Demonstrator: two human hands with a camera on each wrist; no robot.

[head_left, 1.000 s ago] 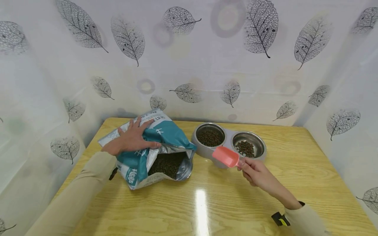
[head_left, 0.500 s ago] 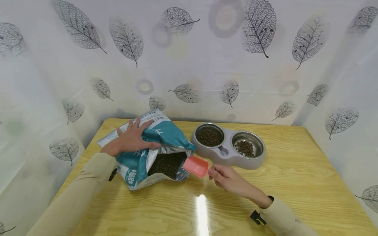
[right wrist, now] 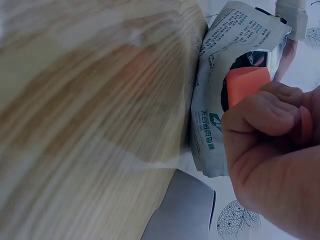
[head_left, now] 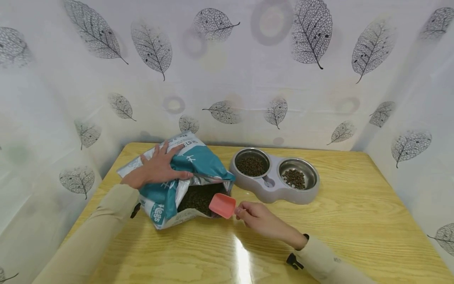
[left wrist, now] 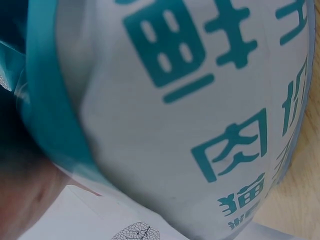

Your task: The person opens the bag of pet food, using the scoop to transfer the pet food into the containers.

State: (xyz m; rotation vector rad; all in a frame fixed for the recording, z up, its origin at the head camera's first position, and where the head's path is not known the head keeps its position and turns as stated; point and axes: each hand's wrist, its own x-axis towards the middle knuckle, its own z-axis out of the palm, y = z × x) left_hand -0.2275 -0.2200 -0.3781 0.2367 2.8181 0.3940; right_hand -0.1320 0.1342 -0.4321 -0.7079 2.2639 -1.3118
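My left hand (head_left: 159, 167) rests with spread fingers on top of a teal and white pet food bag (head_left: 205, 159), which lies on its side with its mouth facing right and toward me. Brown kibble (head_left: 196, 198) shows inside the mouth. In my right hand (head_left: 260, 221) I grip the handle of a pink scoop (head_left: 222, 205); its bowl overlaps the right edge of the bag's mouth and looks bare inside. The right wrist view has the scoop (right wrist: 245, 85) in front of the dark bag opening, fingers curled round its handle. Printed bag side (left wrist: 150, 125) fills the left wrist view.
Right of the bag stands a grey double bowl stand (head_left: 267, 193). Its left steel bowl (head_left: 252, 150) holds much kibble, its right steel bowl (head_left: 310, 173) a smaller heap. A leaf-printed curtain (head_left: 227, 79) surrounds the wooden table (head_left: 354, 213) at the back and sides.
My right hand has carried the pink scoop leftward and toward me, from in front of the bowls to the bag's mouth. The left hand and the bag have stayed in place.
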